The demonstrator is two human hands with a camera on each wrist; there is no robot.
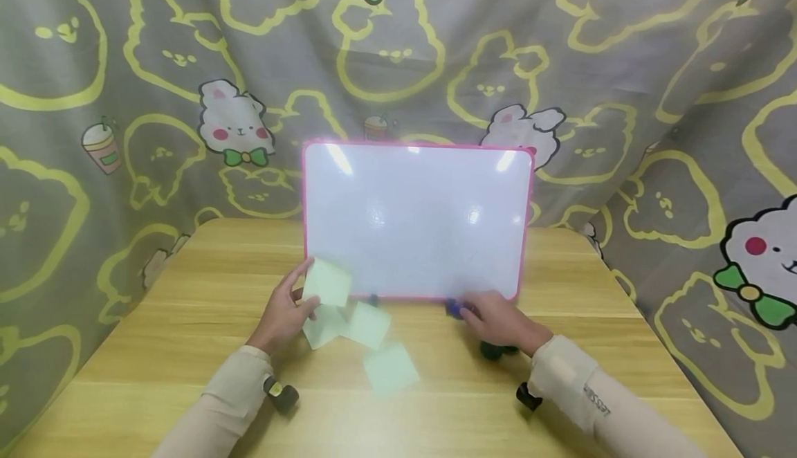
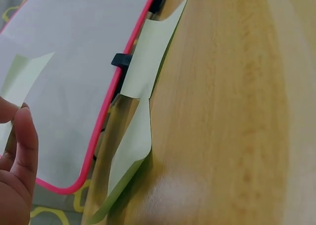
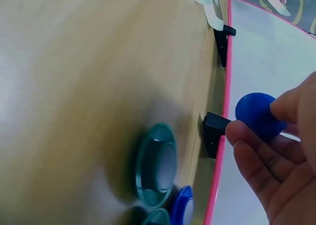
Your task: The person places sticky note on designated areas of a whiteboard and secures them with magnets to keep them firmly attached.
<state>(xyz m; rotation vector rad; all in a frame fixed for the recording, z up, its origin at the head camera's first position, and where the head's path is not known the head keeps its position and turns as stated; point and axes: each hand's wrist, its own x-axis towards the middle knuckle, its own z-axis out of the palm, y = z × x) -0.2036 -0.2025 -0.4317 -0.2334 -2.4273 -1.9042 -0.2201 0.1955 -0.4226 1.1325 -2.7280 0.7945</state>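
A whiteboard (image 1: 417, 223) with a pink frame stands upright on the table, held by black clips (image 3: 215, 131) at its lower edge. My left hand (image 1: 286, 313) pinches a pale green sticky note (image 1: 328, 282) in front of the board's lower left corner; the left wrist view shows this note (image 2: 24, 79) slightly bent. Between thumb and fingers, my right hand (image 1: 501, 319) holds a round blue magnet (image 3: 254, 113) by the board's lower right edge. Whether note or magnet touches the board, I cannot tell.
Several more pale green notes (image 1: 391, 369) lie on the wooden table (image 1: 448, 402), some curled up at the edges. Below the right hand are a green magnet (image 3: 157, 165) and another blue magnet (image 3: 185, 205). A patterned curtain (image 1: 398, 50) hangs behind the board.
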